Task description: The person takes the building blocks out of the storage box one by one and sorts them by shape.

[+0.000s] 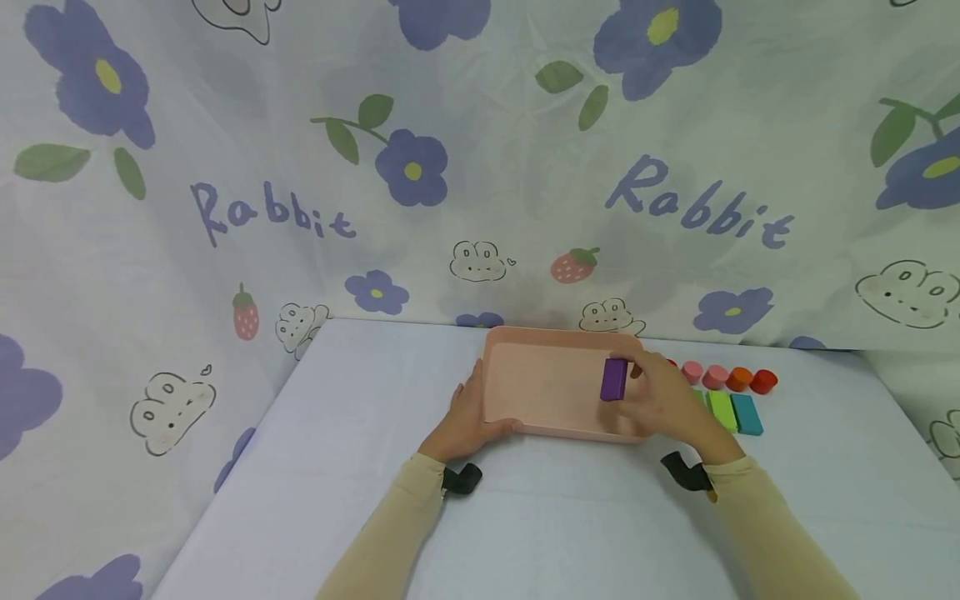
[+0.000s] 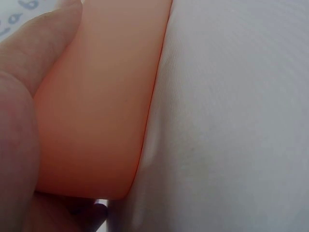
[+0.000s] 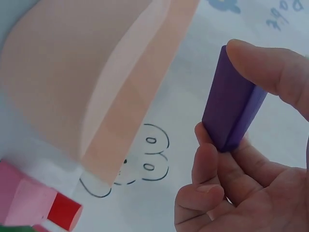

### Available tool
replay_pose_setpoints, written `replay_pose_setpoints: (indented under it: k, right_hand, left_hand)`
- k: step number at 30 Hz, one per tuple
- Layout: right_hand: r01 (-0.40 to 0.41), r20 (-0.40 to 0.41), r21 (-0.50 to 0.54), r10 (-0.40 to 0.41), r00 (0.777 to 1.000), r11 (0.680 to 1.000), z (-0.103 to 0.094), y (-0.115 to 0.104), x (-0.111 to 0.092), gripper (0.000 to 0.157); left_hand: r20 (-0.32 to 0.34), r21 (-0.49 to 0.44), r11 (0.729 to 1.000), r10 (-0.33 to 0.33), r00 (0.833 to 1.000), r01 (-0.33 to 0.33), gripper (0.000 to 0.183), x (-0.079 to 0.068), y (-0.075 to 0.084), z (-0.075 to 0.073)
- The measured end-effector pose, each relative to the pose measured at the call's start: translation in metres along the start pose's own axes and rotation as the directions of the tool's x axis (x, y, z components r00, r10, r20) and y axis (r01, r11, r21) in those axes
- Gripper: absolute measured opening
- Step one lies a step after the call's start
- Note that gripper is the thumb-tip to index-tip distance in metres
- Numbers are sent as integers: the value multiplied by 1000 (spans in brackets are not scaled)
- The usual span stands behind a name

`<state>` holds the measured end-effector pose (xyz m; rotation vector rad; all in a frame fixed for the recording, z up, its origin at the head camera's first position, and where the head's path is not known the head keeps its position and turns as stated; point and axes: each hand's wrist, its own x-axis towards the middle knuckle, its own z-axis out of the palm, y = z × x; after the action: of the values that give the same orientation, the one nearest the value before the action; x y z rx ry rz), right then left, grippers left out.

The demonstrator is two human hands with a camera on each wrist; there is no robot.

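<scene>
A shallow peach-coloured tray (image 1: 547,381) lies on the white tabletop in the head view. My left hand (image 1: 467,418) grips its near left corner, fingers along the left side and thumb at the front edge. The left wrist view shows the thumb (image 2: 43,41) against the tray's outer wall (image 2: 106,106). Over the right part of the tray, my right hand (image 1: 666,406) holds a purple rectangular block (image 1: 613,380). Seen from the right wrist, the block (image 3: 231,104) is pinched at its ends between thumb and fingertips, and the tray (image 3: 130,96) is beyond it.
Right of the tray is a row of short cylinders, among them a pink one (image 1: 716,377), an orange one (image 1: 739,379) and a red one (image 1: 764,382). In front of them lie a lime block (image 1: 722,412) and a teal block (image 1: 747,414). A printed curtain (image 1: 525,175) hangs behind.
</scene>
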<state>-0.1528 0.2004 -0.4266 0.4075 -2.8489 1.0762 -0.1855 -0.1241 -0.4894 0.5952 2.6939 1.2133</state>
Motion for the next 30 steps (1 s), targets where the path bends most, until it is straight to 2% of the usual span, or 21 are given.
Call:
replay_pose_setpoints:
  k: [6, 11, 18, 30]
  right_hand:
    - [-51, 26, -8, 51, 998, 999, -12, 8, -9, 67]
    - [-66, 15, -37, 67, 998, 997, -21, 18, -16, 70]
    - [-18, -57, -62, 15, 998, 998, -28, 35, -24, 65]
    - [-14, -93, -143, 1, 996, 990, -42, 53, -43, 72]
  left_hand:
    - [1, 2, 1000, -2, 1000, 2, 126, 1, -1, 1]
    - [4, -10, 1000, -12, 1000, 12, 127, 2, -1, 2]
    - [7, -15, 1000, -11, 1000, 11, 129, 1, 2, 1]
    - [6, -10, 1000, -6, 1000, 6, 128, 3, 0, 2]
